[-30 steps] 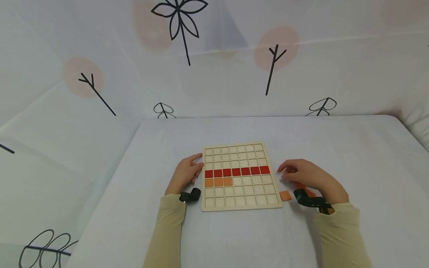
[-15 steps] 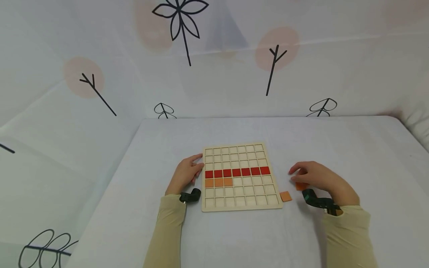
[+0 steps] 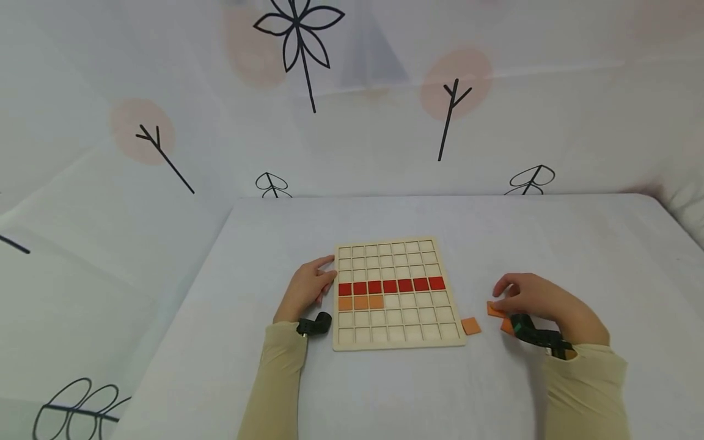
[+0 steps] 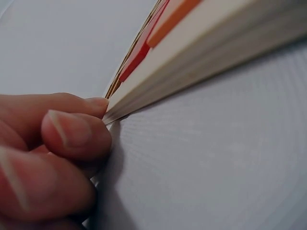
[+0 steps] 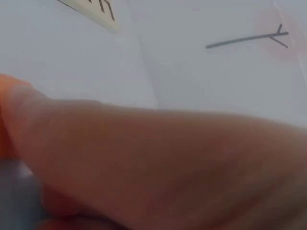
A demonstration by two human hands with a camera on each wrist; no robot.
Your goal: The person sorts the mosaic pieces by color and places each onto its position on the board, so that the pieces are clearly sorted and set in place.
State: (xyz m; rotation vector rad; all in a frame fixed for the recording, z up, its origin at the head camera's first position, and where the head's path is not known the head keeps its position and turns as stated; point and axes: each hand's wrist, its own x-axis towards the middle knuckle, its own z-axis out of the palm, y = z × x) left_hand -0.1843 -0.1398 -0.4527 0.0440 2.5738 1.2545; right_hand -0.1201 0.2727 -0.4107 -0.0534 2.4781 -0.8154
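A cream gridded board (image 3: pixel 398 349) lies on the white cloth, with a full row of red tiles (image 3: pixel 389 286) and three orange tiles (image 3: pixel 360 303) in the row below. Fingertips of my left hand (image 3: pixel 305 289) rest against its left edge; the left wrist view shows them right at the rim (image 4: pixel 108 112). To the right of the board, my right hand (image 3: pixel 541 298) holds an orange tile (image 3: pixel 493 310) by its corner, thumb on it and index finger curled close above. In the right wrist view the thumb (image 5: pixel 24 103) overlaps that tile (image 5: pixel 7 139).
One loose orange tile (image 3: pixel 470 326) lies beside the board's lower right corner. Another orange tile (image 3: pixel 506 327) shows partly beneath the right wrist camera (image 3: pixel 530 333). A patterned cloth (image 3: pixel 374 134) hangs behind the table.
My right hand has moved right, away from the board, and its thumb has come onto an orange tile. The left hand stays at the board's left edge.
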